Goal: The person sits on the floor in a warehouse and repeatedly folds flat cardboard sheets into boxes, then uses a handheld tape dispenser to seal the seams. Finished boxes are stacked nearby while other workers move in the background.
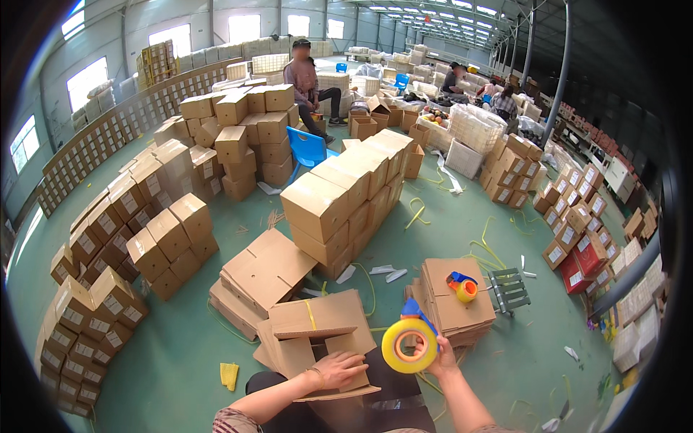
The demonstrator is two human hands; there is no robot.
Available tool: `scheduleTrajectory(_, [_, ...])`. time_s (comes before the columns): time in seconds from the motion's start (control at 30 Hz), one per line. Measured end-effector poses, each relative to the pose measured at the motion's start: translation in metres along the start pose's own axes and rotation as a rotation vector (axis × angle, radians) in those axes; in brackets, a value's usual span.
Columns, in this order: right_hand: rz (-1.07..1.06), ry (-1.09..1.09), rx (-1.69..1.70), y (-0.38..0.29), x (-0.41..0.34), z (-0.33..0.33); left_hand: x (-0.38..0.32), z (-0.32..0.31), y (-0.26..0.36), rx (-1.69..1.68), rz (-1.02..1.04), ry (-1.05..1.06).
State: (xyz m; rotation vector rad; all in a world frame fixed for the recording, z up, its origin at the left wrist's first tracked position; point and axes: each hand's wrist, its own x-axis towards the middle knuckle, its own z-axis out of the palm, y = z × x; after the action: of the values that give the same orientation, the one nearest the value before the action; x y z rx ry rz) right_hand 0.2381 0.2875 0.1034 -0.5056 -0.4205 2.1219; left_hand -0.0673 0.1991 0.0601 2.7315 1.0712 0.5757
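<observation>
An open cardboard box (296, 360) stands before me at my lap, its flaps partly folded in. My left hand (342, 370) lies on a flap of this box, palm down, fingers extended over the cardboard. To the right of the box, my right hand (443, 358) grips a tape dispenser (412, 309) with a blue frame, held up in the air. The dispenser carries a large roll of yellowish tape (394, 354) on an orange core. Where the tape's free end is, I cannot tell.
Flat cardboard stacks (265, 265) lie ahead; another stack (452, 303) at right bears a second tape dispenser (465, 289). Beside it stands a folding stool (509, 291). Closed boxes (325, 200) form a row ahead, near a blue chair (308, 149). A person (304, 81) sits beyond.
</observation>
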Motion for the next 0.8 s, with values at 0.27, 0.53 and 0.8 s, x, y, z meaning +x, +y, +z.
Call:
scheduleTrajectory(0.27, [0.265, -0.09, -0.082, -0.007, -0.064, -0.065, 0.003, 0.01, -0.008, 0.104, -0.052, -0.289])
scheduleTrajectory(0.53, [0.557, 0.119, -0.271, -0.024, -0.02, -0.062, -0.002, 0.016, -0.012, -0.04, -0.036, -0.198])
scheduleTrajectory(0.8, [0.067, 0.076, -0.778, 0.01, -0.109, 0.021, -0.006, 0.021, -0.023, -0.346, -0.058, -0.058])
